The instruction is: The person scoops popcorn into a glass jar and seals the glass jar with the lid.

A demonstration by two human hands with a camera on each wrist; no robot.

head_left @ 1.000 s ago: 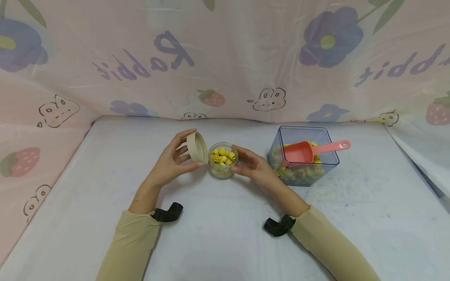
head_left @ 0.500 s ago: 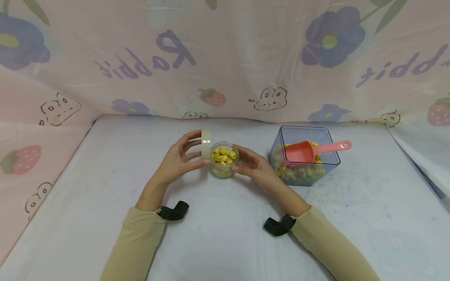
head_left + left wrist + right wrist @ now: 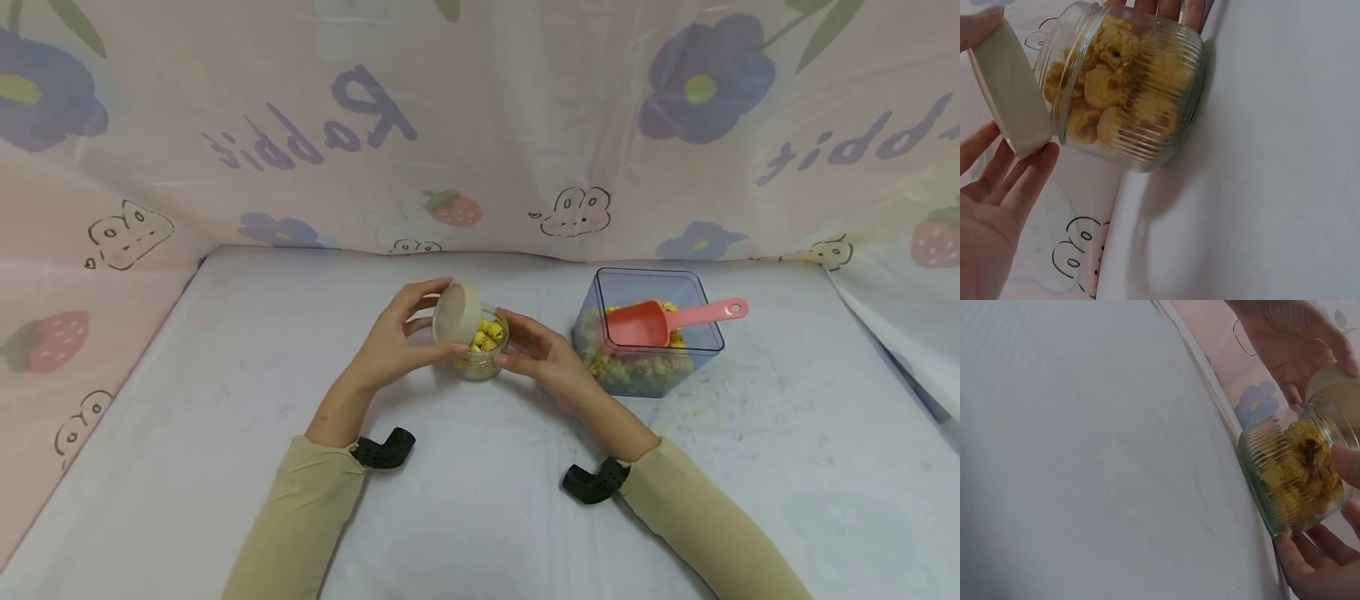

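Observation:
A ribbed glass jar (image 3: 1129, 94) filled with yellow popcorn (image 3: 489, 335) stands on the white table. My left hand (image 3: 393, 340) pinches a cream-coloured lid (image 3: 457, 314) by its rim, thumb on the near side and fingers on the far side. The lid tilts over the left part of the jar's mouth and hides some of the popcorn in the head view. In the left wrist view the lid's edge is close against the glass rim. My right hand (image 3: 551, 358) holds the jar from the right side, thumb in front and fingers behind.
Right of the jar stands a clear bluish box (image 3: 645, 375) with more popcorn in it. A pink scoop (image 3: 637, 325) lies on that popcorn, its handle sticking out over the right rim. A printed curtain (image 3: 480, 125) borders the table's back and sides.
My left hand has moved right with the lid, from beside the jar to over its mouth, and turned the lid's inner face from view. The right hand and jar have barely shifted.

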